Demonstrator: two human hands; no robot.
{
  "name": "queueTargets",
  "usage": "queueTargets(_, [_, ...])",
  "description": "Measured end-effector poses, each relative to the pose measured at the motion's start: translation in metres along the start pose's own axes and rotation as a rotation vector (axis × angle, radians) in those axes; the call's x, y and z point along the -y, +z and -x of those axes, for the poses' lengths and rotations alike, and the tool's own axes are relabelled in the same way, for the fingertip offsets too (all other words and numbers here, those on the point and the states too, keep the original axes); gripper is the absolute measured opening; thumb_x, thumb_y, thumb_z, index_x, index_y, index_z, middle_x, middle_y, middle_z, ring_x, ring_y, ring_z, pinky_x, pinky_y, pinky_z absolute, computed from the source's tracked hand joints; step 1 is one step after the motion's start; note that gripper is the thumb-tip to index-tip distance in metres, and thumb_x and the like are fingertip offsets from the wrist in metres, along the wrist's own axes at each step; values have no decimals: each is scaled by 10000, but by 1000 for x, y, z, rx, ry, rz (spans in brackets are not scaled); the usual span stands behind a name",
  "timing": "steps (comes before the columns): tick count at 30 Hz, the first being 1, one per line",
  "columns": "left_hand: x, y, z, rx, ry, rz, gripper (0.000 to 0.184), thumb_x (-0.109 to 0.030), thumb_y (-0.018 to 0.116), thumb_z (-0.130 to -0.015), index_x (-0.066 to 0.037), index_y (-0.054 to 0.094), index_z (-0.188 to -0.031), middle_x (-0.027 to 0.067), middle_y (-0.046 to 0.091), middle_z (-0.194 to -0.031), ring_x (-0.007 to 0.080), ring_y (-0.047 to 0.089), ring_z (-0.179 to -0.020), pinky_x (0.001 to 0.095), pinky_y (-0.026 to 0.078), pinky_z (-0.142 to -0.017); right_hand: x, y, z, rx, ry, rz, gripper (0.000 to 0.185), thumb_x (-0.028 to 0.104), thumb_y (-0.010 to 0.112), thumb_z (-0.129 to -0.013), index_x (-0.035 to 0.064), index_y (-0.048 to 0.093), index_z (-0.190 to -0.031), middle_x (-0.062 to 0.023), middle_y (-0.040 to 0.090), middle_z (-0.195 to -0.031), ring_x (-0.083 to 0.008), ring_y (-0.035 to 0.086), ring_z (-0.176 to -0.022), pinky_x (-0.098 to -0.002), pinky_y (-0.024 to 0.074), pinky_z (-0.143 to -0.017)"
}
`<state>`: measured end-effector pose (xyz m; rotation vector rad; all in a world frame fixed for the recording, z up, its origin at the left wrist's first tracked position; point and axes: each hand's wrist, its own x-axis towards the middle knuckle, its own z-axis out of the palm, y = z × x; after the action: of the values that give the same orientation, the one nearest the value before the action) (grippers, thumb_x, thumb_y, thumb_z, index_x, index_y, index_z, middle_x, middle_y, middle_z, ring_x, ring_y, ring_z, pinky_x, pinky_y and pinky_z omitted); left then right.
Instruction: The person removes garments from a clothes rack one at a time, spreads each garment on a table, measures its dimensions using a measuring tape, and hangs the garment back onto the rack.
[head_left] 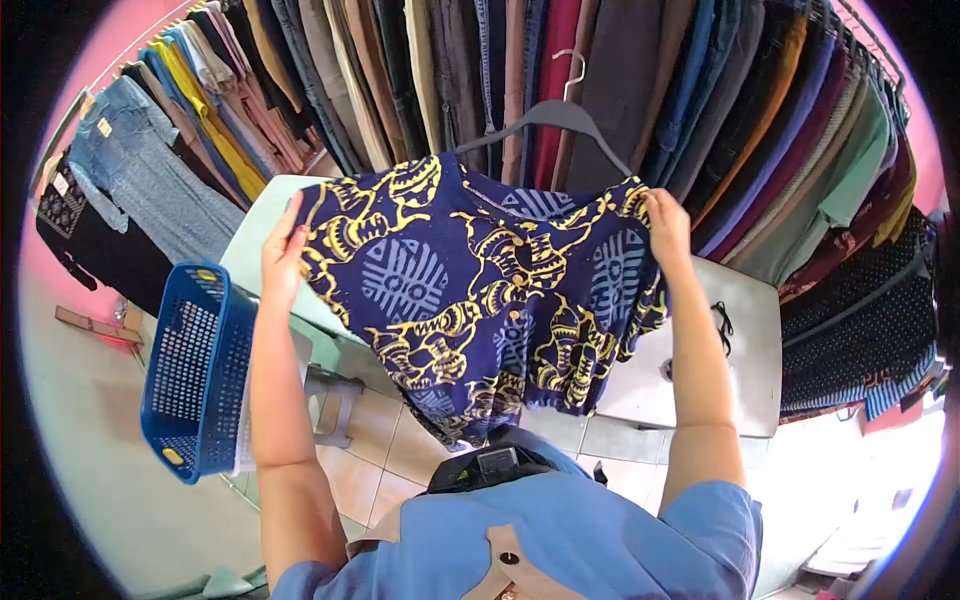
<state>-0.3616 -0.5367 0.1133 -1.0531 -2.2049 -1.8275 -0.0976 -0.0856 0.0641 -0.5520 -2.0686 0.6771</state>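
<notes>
A dark blue patterned blouse (480, 290) with yellow and light blue motifs hangs spread out between my two hands, above a white table (715, 330). My left hand (284, 255) pinches its left shoulder or sleeve edge. At the other side, my right hand (668, 225) grips the fabric near the right shoulder. A grey hanger (560, 115) sits at the neckline, its white hook pointing up and its right arm reaching into the right shoulder. Buttons run down the blouse front.
Racks of hanging clothes (440, 80) curve across the back. A denim dress (160, 170) hangs at the left. Below it stands a blue perforated basket (195, 370). A small black item (721, 328) lies on the table at the right.
</notes>
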Motion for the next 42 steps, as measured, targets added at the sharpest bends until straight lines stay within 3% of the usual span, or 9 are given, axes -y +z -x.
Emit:
queueTargets(3, [17,5,2,-26,1,-167,545,7,525,-872,-92,378,-1387,105,518,-1292,148,522,-1078,256,381,-943,3,-3,-3,20,39,96,219,225,499,-907,26,585,-937,-212,612,-835,-386,590,-822,-420,454,-685])
queueTargets(7, [55,61,15,-162,39,-756,763,-123,691,-747,-92,308,-1406,213,506,-1256,350,536,-1004,390,434,-874,-7,32,-13,56,70,345,225,261,498,-902,58,583,-950,-199,616,-879,-389,590,-833,-437,470,-698])
queueTargets(13, [86,119,71,438,14,-922,803,-533,656,-708,-279,336,-1400,173,210,-1475,395,162,-1359,683,111,-1004,-37,53,-4,128,219,687,292,261,537,-882,129,525,-1142,-105,600,-1088,-327,532,-1055,-498,390,-887])
queueTargets(15, [105,130,54,458,6,-955,838,-582,629,-700,-268,318,-1412,163,190,-1488,393,153,-1364,670,99,-1017,-42,50,8,-104,338,584,467,301,530,-876,171,418,-1309,-101,482,-1281,-297,381,-1241,-599,221,-1003])
queueTargets(19, [108,141,25,494,-58,-944,833,-594,616,-705,-278,314,-1414,149,177,-1496,385,144,-1369,666,62,-1024,-11,20,73,-179,548,706,529,354,492,-893,207,351,-1381,-132,350,-1408,-346,277,-1317,-630,158,-1021])
queueTargets(21, [120,149,15,480,-34,-943,837,-598,618,-700,-281,316,-1413,143,169,-1500,382,138,-1371,671,59,-1021,-16,38,110,235,772,910,535,410,443,-906,269,312,-1406,-124,251,-1472,-391,179,-1354,-644,118,-1026])
queueTargets(22, [118,148,8,512,-31,-950,835,-617,604,-704,-285,313,-1413,142,159,-1502,380,131,-1373,674,59,-1019,-26,38,129,209,597,992,536,456,402,-912,321,279,-1416,-122,214,-1488,-413,153,-1357,-659,112,-1017])
queueTargets(37, [141,133,-4,664,-7,-916,866,-624,595,-719,-305,233,-1438,115,77,-1519,351,43,-1392,699,35,-1001,-60,19,95,386,672,900,560,535,357,-909,376,213,-1427,-96,118,-1519,-373,86,-1384,-597,94,-1064])
queueTargets(42, [113,140,-33,629,-59,-917,560,-399,729,-701,-175,563,-1187,128,372,-1368,334,328,-1275,564,252,-1018,-62,12,87,371,642,830,550,513,412,-898,347,289,-1407,-116,150,-1507,-408,112,-1369,-638,108,-1033])
